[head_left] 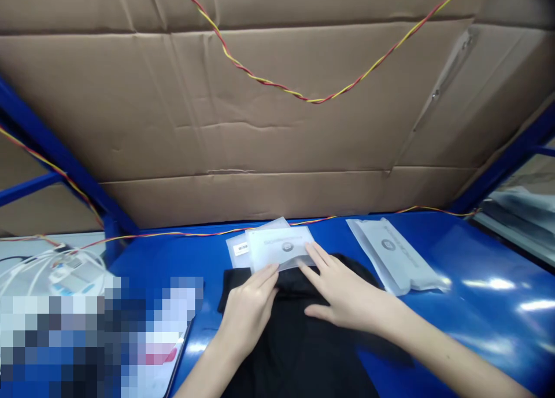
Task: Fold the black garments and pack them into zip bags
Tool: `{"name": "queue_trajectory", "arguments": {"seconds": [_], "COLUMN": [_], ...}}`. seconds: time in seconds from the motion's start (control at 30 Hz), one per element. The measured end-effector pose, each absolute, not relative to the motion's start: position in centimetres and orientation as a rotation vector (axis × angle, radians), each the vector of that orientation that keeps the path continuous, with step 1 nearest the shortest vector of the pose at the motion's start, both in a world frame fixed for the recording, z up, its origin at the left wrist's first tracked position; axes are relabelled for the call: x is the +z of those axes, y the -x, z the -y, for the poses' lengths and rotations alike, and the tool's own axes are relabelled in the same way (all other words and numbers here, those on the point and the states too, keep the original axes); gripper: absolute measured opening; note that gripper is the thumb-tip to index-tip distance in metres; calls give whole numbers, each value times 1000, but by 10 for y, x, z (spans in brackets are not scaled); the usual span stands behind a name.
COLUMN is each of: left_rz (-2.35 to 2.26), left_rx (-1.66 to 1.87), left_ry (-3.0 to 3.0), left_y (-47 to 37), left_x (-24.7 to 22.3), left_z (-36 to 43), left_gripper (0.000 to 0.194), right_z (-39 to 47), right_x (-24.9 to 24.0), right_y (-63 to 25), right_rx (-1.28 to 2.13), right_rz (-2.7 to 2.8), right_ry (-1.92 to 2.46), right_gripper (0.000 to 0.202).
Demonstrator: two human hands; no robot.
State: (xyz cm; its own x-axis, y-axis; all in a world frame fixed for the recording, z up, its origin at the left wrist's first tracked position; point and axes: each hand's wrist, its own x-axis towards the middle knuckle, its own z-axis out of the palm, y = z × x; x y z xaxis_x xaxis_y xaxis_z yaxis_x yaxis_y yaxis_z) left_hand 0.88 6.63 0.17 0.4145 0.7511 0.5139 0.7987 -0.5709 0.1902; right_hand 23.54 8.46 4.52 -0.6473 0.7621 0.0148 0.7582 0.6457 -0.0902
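A frosted plastic bag (269, 242) with a dark round logo lies at the middle of the table's far part. Its near edge meets a folded black garment (303, 352) that spreads toward me. My left hand (251, 305) is closed, its fingertips pinching the bag's near edge. Fingers apart, my right hand (338, 285) rests on the bag's right corner and on the black cloth. Partly beneath that bag is a second bag with a barcode label (241, 248). To the right of my right hand lies a filled frosted bag (392, 253) with the same logo.
Cardboard (277, 138) stands behind the blue table (477, 282), with a red and yellow twisted wire (316, 101) hanging across it. Blue frame bars (65, 155) flank both sides. White cables (43, 265) lie at left, beside a pixelated area. More bags (520, 219) are stacked at far right.
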Motion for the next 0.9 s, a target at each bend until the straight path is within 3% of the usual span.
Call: {"name": "queue_trajectory", "arguments": {"seconds": [0.13,0.27,0.37,0.6,0.73,0.83,0.9], "left_rz": [1423,1454,1515,1647,1673,1700,1699], "left_rx": [-962,-1083,-1143,-1051,-1002,-992,-970], "left_ry": [2564,2592,2580,2500,2508,2499,2522], "left_y": [-9,-10,-10,-11,-10,-9,-10], "left_x": [0,7,13,14,12,11,11], "left_z": [-67,-66,-65,-63,-65,-65,-65], "left_gripper": [29,24,18,22,20,18,21], "right_z": [-92,-97,-94,-88,-87,-82,-77], "right_x": [9,12,31,46,48,56,56], "right_y": [-222,-217,-218,-212,-220,-233,-238], "right_rx": [-302,-526,-517,-587,-277,28,60], "right_rz": [2790,2829,2833,2669,2756,2842,2904], "right_ry": [1423,1307,1287,1189,1090,1132,1218], "right_gripper": [56,45,25,23,10,33,46]}}
